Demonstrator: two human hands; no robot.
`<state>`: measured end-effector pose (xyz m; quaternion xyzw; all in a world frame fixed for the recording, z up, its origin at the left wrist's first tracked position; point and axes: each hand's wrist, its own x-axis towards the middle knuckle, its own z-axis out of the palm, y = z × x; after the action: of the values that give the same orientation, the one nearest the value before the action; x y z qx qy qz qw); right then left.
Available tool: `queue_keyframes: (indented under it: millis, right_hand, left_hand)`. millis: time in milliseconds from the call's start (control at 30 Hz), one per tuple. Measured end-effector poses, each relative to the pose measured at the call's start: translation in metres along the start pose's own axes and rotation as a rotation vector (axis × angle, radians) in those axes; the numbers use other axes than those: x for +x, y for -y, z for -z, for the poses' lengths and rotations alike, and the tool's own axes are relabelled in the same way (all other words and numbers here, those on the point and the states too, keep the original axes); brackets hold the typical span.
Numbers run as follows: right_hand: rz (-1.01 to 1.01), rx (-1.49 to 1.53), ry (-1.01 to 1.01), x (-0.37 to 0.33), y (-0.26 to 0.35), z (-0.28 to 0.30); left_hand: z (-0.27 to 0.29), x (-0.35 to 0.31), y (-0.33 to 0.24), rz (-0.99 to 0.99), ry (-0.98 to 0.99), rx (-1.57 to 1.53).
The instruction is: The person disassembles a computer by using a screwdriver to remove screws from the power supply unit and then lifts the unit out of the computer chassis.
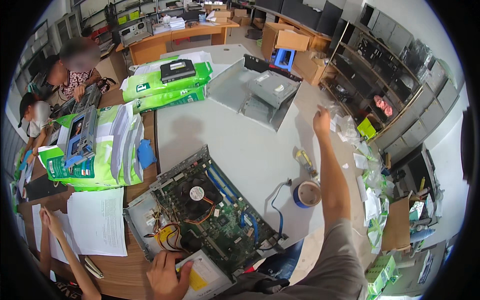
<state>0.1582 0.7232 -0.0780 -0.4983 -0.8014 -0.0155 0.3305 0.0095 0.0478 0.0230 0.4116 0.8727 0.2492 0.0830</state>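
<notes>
An opened computer case (pixel 215 210) lies in front of me, its green motherboard (pixel 232 225) and black cooling fan (pixel 196 194) exposed. My left hand (pixel 169 277) grips the edge of a silver metal box with a yellow label (pixel 207 275) at the case's near corner, thumb on top. Bundled coloured wires (pixel 167 234) run just beyond these fingers. Stretched far out past the table's right edge, my right hand (pixel 321 121) has curled fingers; whatever they may hold is too small to tell. Near that forearm are a roll of tape (pixel 307 194) and a yellow-handled tool (pixel 303 159). A blue cable (pixel 276 202) loops up from the case.
A removed metal cover (pixel 225 95) with a silver drive-like unit (pixel 274 87) lies at the far side. Green paper packs (pixel 100 170) and printed sheets (pixel 97 220) stand left, where other people work. Plastic scraps (pixel 370 195) litter the floor; shelves (pixel 375 65) stand right.
</notes>
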Motion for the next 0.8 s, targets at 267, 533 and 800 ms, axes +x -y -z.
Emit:
queue_keyframes:
  millis: [267,533,800]
  right_hand:
    - [0.146,0.618,-0.01,0.005,0.144,0.009]
    - [0.257,-0.295,0.31,0.023,0.174,-0.033]
    - [0.248,-0.585,0.133,0.022,0.201,-0.057]
  left_hand:
    - [0.005,0.005,-0.012,0.004,-0.002,0.032]
    - [0.003,0.007,-0.009,-0.008,-0.014,0.043]
    - [0.001,0.009,-0.004,0.023,0.01,-0.041]
